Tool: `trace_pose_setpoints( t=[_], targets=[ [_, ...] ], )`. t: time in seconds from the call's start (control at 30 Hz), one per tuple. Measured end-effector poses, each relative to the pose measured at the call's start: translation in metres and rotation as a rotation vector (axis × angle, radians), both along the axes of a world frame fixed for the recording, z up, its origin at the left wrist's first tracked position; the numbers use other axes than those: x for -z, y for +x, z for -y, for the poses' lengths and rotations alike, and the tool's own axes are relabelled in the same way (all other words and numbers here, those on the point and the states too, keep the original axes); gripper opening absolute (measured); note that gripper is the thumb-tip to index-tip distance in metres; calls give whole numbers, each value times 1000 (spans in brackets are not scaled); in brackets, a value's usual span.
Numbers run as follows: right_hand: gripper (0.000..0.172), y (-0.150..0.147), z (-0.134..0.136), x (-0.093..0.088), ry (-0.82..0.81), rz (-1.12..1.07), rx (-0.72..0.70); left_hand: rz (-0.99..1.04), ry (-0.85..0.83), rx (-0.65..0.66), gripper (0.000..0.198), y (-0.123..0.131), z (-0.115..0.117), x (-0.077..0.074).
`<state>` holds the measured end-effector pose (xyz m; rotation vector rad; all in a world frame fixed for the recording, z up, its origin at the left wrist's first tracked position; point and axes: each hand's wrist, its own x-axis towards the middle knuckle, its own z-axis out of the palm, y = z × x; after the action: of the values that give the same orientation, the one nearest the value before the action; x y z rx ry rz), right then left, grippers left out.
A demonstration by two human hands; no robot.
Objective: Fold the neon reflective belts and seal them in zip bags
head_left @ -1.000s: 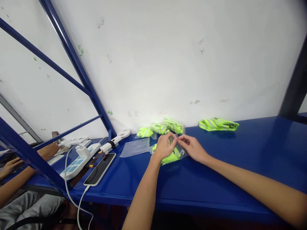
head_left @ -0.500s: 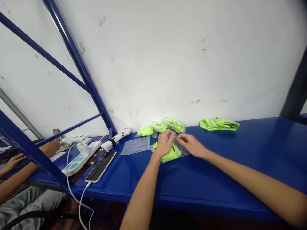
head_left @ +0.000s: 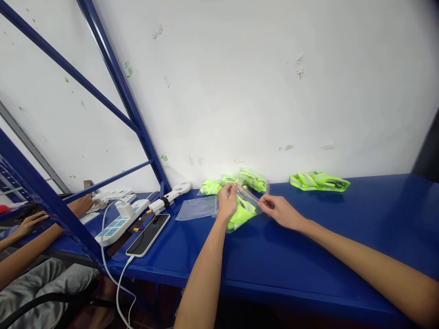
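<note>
A clear zip bag with a red-edged top is stretched between my two hands. Inside it sits a folded fluorescent yellow-green reflective vest. My left hand pinches the bag's top at its left corner. At the right end of the same edge, my right hand grips it with thumb and fingers. Behind my hands, against the wall, lie several bagged vests, partly hidden. A flat clear bag rests to the left. Farther right is a folded vest without a visible bag.
Left on the blue table are a phone on a white cable, a power strip and a small white fan. A blue metal frame rises there. Beyond it, another person's hands are at the table.
My hands have moved apart along the bag's top, the left one leftward and the right one slightly rightward, so the edge is now stretched straight. The camera view has shifted slightly.
</note>
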<state>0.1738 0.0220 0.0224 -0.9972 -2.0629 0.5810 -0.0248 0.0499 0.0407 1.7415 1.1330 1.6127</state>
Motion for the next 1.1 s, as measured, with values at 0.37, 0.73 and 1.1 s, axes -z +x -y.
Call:
trace_pose_setpoints(
  t=[0.37, 0.73, 1.1],
  targets=[
    [34, 0, 9, 5, -64, -74, -57, -23, 65, -53, 29, -2, 7, -5],
    [21, 8, -12, 1, -435, -931, -12, 82, 347, -385, 33, -36, 9, -12],
    [68, 92, -64, 21, -264, -311, 488, -931, -269, -403, 33, -62, 6, 29]
  ],
)
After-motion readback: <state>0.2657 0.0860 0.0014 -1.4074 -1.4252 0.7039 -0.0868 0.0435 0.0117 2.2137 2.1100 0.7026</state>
